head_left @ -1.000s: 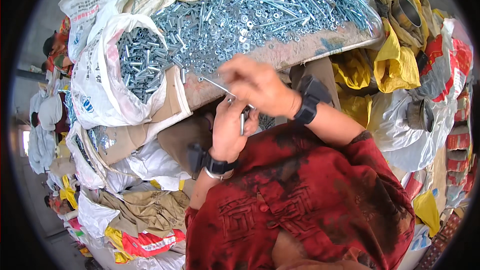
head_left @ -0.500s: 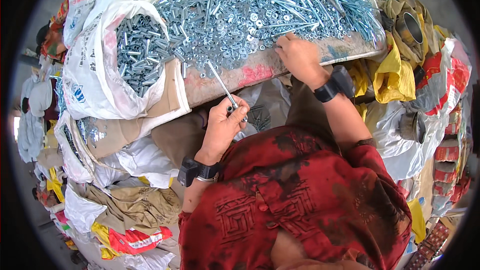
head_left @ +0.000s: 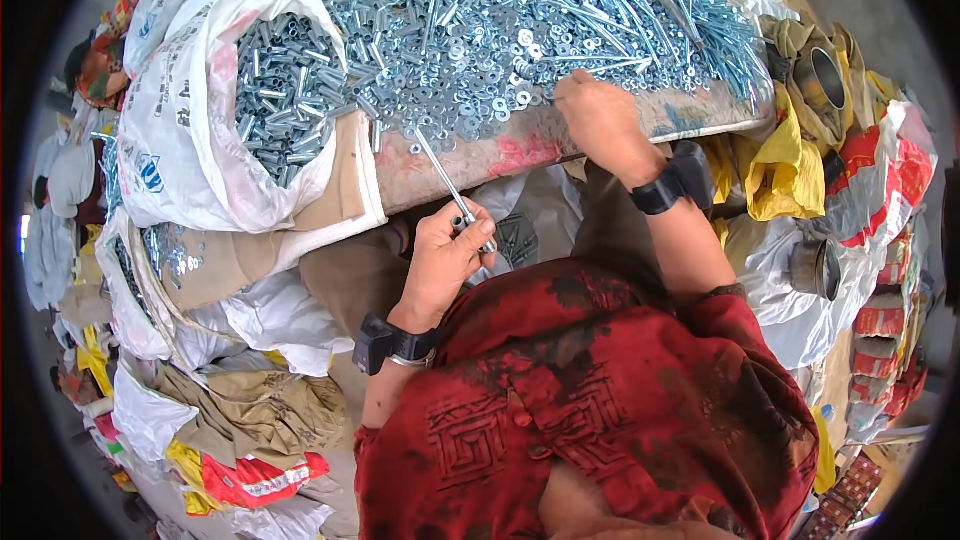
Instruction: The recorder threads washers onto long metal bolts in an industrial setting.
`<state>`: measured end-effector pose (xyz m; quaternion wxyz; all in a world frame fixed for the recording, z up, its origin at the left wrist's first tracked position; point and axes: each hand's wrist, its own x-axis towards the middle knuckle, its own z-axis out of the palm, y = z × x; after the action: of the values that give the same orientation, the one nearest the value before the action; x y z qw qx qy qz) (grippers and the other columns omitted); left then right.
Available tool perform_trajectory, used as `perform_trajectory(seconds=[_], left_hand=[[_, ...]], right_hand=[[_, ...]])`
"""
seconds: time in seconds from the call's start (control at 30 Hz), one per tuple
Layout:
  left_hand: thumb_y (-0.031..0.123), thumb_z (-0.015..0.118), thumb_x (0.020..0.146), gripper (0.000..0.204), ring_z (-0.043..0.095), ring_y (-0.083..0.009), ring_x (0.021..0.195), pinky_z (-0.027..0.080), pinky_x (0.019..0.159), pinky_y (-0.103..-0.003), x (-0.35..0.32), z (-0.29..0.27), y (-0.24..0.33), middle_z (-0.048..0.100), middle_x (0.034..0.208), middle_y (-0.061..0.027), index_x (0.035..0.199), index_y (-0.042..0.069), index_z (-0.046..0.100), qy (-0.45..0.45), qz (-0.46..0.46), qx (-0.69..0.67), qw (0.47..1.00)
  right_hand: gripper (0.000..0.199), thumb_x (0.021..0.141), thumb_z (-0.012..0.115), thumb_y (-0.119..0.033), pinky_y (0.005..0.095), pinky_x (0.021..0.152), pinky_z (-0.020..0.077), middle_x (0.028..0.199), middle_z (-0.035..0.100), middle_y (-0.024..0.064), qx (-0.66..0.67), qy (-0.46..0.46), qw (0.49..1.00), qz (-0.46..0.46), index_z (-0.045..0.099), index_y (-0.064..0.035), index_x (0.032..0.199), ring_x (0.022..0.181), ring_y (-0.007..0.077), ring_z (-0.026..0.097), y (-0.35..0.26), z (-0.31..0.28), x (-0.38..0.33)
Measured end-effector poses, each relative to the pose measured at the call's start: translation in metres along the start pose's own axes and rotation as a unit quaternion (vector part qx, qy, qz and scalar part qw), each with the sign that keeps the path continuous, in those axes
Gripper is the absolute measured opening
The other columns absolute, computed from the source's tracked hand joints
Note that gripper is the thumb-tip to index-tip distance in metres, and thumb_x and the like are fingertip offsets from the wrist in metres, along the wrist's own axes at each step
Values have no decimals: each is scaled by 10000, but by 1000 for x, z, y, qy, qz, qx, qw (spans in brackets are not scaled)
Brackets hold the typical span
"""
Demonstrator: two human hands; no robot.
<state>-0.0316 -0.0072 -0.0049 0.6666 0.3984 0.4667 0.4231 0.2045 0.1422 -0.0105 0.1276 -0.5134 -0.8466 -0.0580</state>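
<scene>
In the head view, the left hand (head_left: 445, 248) was closed, its grip pinching a long metal rod (head_left: 440, 170) near the lower end, with a short tube (head_left: 460, 224) held beside it. That low hold seemed to leave the rod's upper length free, slanting up and leftward so its tip showed over the front edge of the tabletop (head_left: 530, 148). The right hand (head_left: 605, 125) bent over the same edge, right of the middle, fingertips drawn together at the near fringe of the washers (head_left: 470, 80); whether its grip had anything could not be told.

At the tabletop's left end lay a white sack (head_left: 160, 140), its mouth facing the heap, probably to keep the loose tubes (head_left: 290, 90) together yet within reach. Long bolts (head_left: 620, 0) crowded toward the far right corner.

A bare strip ran along the front edge between the hands, giving room there; the sack hemmed in the left, and yellow bags (head_left: 785, 175) bordered the right corner.
</scene>
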Motion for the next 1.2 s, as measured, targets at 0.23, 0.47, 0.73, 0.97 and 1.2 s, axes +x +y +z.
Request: perform_trajectory(seconds=[0.23,0.47,0.73,0.97,1.2], left_hand=[[150,615,970,114,491,-17,568,334,476,-162,6,6,6,580,731,18,1041,61,624,17,-8,39,999],[100,604,960,85,521,-19,607,353,488,-167,10,-3,-7,575,734,31,1031,68,639,22,9,51,998],[133,607,976,98,440,-26,495,292,441,-186,3,1,2,613,708,-42,1018,49,579,23,-2,-20,1000],[121,608,969,77,498,-36,530,361,472,-186,4,-1,-5,595,705,0,994,51,625,21,44,75,996],[85,620,923,169,502,-26,608,435,558,-210,0,-1,-2,543,704,57,1082,64,674,24,28,170,985]], right_hand=[[120,879,637,-158,467,671,524,894,647,165,114,27,993,29,620,-40,870,764,389,654,-26,4,15],[128,859,583,-104,507,640,522,873,651,227,102,38,993,54,572,7,923,759,420,668,-33,12,12],[232,856,686,-181,472,626,528,868,652,201,90,8,996,-8,552,-7,931,767,383,676,-35,1,9],[158,835,669,-156,475,684,522,867,648,173,161,4,984,-77,585,-21,846,775,394,658,-21,3,11],[90,864,649,-109,449,689,499,853,641,157,300,60,946,-109,649,-23,889,798,379,635,-6,-6,-1]])
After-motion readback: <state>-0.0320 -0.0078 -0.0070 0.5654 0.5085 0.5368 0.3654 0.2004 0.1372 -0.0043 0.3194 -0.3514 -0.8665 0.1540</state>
